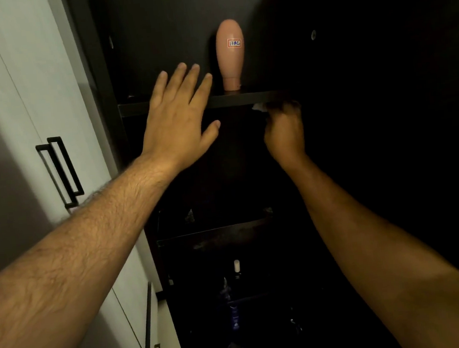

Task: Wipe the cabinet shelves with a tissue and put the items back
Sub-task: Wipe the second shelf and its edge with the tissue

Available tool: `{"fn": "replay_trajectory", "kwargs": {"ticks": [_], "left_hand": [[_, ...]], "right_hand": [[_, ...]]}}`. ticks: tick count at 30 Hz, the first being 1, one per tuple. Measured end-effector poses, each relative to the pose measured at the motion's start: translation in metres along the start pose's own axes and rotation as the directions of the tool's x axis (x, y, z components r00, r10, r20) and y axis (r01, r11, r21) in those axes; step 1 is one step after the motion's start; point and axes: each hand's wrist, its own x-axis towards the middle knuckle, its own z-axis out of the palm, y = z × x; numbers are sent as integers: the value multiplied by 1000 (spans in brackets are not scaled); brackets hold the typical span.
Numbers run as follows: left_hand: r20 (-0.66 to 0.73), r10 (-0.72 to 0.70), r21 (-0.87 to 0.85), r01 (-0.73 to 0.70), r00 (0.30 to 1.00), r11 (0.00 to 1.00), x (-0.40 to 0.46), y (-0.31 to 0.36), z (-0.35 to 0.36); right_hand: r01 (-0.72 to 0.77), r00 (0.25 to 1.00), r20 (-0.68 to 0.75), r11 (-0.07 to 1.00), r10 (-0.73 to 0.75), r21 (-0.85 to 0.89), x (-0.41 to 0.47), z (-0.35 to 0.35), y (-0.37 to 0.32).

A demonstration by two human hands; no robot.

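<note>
Standing alone, one bottle (230, 54) beside left hand (179, 119); right hand (284, 132) grips one tissue (259, 107).

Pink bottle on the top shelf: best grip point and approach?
Grip the pink bottle around its wide oval body, probably coming from its left, where the open left hand already is. It stands cap-down on the shelf, so the narrow base looks tippy; the cap offers little hold.
</note>
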Motion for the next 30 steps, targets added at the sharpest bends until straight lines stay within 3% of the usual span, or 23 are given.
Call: {"fn": "replay_trajectory", "kwargs": {"ticks": [3, 5, 7, 14, 19, 22, 27, 30], "left_hand": [[4, 2, 0, -2, 1000, 1000, -1, 1, -1], [-2, 7, -7, -7, 1000, 1000, -1, 1, -2], [-5, 7, -11, -8, 1000, 1000, -1, 1, -2], [-14, -15, -57, 15, 1000, 998, 0, 2, -3], [-10, -11, -40, 10, 1000, 999, -1, 1, -1], [-19, -9, -41, 8, 1000, 999, -1, 1, -1], [-28, -8, -35, 7, 1000, 999, -1, -1, 0], [-29, 3, -37, -4, 1000, 999, 0, -1, 0]], "right_hand": [[275, 960, 87, 958, -268, -82, -23, 10, -12], [467, 866, 223, 883, -447, -43, -34, 17, -23], [544, 805, 308, 838, -508, -38, -35, 22, -31], [424, 885, 278, 893, -374, -152, -19, 14, -30], [150, 984, 132, 961, -122, -232, -23, 6, 1], [-10, 993, 115, 982, 32, -190, -18, -2, 13], [-62, 982, 145, 937, 118, -345, -3, -12, 0], [11, 969, 220, 866, 114, -500, 6, -20, 1]]}}
